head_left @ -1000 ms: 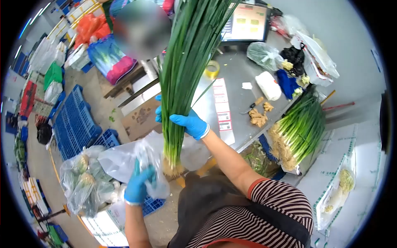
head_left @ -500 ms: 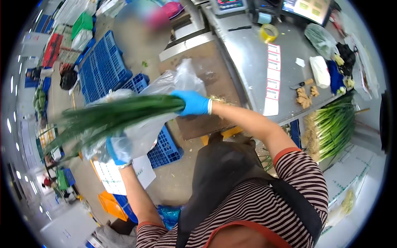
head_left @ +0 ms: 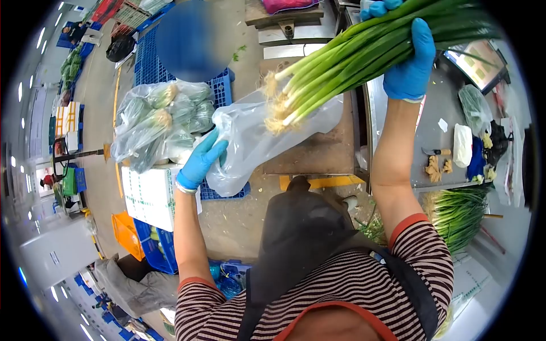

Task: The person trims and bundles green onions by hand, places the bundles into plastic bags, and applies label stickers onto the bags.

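My right hand [head_left: 406, 65], in a blue glove, is wrapped round a bunch of green onions [head_left: 347, 62]. The roots point left and down, and the leaves run off to the upper right. In my blue-gloved left hand [head_left: 206, 156] is the gathered edge of a clear plastic bag [head_left: 256, 142], pinched between the fingers. The bag stretches rightward below the roots, which overlap it in view; whether they touch it I cannot tell. Several bagged vegetables [head_left: 165, 119] lie to the upper left of my left hand.
A metal table [head_left: 435, 122] at the right bears ginger [head_left: 433, 169], a knife [head_left: 441, 152] and a monitor [head_left: 478, 62]. More green onions [head_left: 460, 216] lie below it. A white box [head_left: 149, 196] and an orange crate [head_left: 127, 233] stand at the left.
The onion bunch has swung from the left to the upper right, roots now leftward. My right hand has moved up and right with it. My left hand and the bag now show clearly.
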{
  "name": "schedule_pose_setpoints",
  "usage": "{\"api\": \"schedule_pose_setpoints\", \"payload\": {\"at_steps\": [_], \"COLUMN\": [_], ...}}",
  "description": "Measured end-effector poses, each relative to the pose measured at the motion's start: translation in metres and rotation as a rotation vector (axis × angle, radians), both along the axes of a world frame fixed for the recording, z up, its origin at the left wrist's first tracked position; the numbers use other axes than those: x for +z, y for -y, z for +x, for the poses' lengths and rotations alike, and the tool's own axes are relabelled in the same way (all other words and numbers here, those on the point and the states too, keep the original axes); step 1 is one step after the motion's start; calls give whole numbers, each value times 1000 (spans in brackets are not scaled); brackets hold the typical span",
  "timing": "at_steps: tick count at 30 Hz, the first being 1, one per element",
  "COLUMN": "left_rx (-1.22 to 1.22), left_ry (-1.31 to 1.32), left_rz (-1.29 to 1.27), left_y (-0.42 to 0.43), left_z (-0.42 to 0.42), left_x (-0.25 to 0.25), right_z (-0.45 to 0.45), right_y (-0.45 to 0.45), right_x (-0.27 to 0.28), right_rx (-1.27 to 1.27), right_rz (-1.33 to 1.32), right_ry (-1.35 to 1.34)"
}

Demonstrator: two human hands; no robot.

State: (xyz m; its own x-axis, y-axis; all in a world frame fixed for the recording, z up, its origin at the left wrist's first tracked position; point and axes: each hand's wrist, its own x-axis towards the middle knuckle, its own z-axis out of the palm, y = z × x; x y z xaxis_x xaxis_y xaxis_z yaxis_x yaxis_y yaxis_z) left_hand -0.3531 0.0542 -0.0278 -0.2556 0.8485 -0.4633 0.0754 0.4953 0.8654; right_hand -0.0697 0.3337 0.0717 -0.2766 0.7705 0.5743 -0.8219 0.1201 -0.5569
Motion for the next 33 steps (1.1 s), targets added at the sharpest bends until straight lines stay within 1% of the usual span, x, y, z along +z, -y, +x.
{"api": "schedule_pose_setpoints", "payload": {"at_steps": [1,2,3,4,5,6,8,9,10,11,12,13,14,15,16,17,18,19,20,22,23,24,26,27,28,30,31,32,33], "left_rx": [29,122,211,298,487,550,572,477,427,379,401,434,631,777,795,790,779,724,918,691,657,553,379,341,273,278,344,361,385], "left_ry": [47,118,190,263,411,487,535,155,139,124,281,435,430,356,228,99,177,179,141,84,-181,-322,-334,-545,-653,-944,-974,-1105,-1196], "left_rz": [23,70,116,162,328,400,508,543,594,644,617,586,583,540,470,470,528,486,486,377,323,147,-31,32,-268,-53,-76,-150,-165], "left_y": [-3,-9,-17,-28,-48,-64,-78,-70,-62,-53,-33,-13,9,20,39,53,46,52,19,39,26,20,13,22,12,12,6,-6,-18], "left_z": [3,6,11,18,35,44,30,6,0,-6,-36,-65,-83,-75,-81,-81,-48,-44,-7,-50,-45,-48,-69,-96,-91,-90,-87,-63,-43], "left_x": [0,2,7,14,30,49,65,61,70,79,67,56,32,23,1,-18,5,6,33,-9,-20,-29,-66,-110,-97,-114,-118,-99,-86], "right_z": [-2,11,8,-6,-20,-38,-63,-75,-86,-93,-98,-98,-97,-99,-100,-91,-97,-92,-91,-98,-105,-112,-127,-127,-123,-93,-68,-38,-11], "right_y": [6,2,11,22,34,42,64,73,77,77,74,73,71,72,75,76,80,79,77,71,66,60,51,50,52,75,90,106,117], "right_x": [4,-7,-26,-40,-55,-68,-91,-106,-126,-163,-201,-228,-252,-285,-306,-288,-355,-374,-380,-394,-398,-400,-389,-380,-373,-360,-334,-298,-278], "right_rx": [0,139,68,17,-36,-66,79,130,182,209,237,289,335,337,340,434,406,451,483,532,559,591,616,575,478,155,218,279,350], "right_rz": [17,-28,-60,-1,60,215,360,369,377,481,587,630,670,718,760,795,826,824,818,783,761,725,648,614,600,656,495,338,269], "right_ry": [-13,138,233,319,402,473,851,887,922,1041,1158,1225,1292,1275,1264,1376,1313,1359,1406,1518,1609,1702,1907,1943,1905,1522,1393,1251,1211]}}
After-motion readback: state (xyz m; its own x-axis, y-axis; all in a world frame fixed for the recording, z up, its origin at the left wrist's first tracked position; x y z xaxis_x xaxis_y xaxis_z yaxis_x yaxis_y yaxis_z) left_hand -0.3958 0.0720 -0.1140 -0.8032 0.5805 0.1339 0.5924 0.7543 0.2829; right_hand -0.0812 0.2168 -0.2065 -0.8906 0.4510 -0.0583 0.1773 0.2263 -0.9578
